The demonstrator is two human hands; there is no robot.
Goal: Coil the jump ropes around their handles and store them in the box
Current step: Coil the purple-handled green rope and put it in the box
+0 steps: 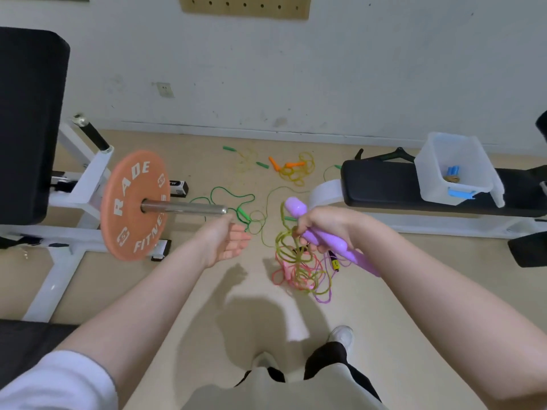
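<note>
right hand (321, 229) is wrapped round a pair of purple handles (322, 236), with yellow-green rope (291, 255) looped off them and dangling over a messy pile of pink and purple rope (299, 276) on the floor (207, 291). left hand (226, 242) is just hanging out with its palm up and fingers relaxed, gripping nothing. the clear box (455, 170) sits on the black tabletop (381, 184) to the right, blue handles (453, 170) already inside. more green and orange ropes (291, 168) lie near the wall.
</note>
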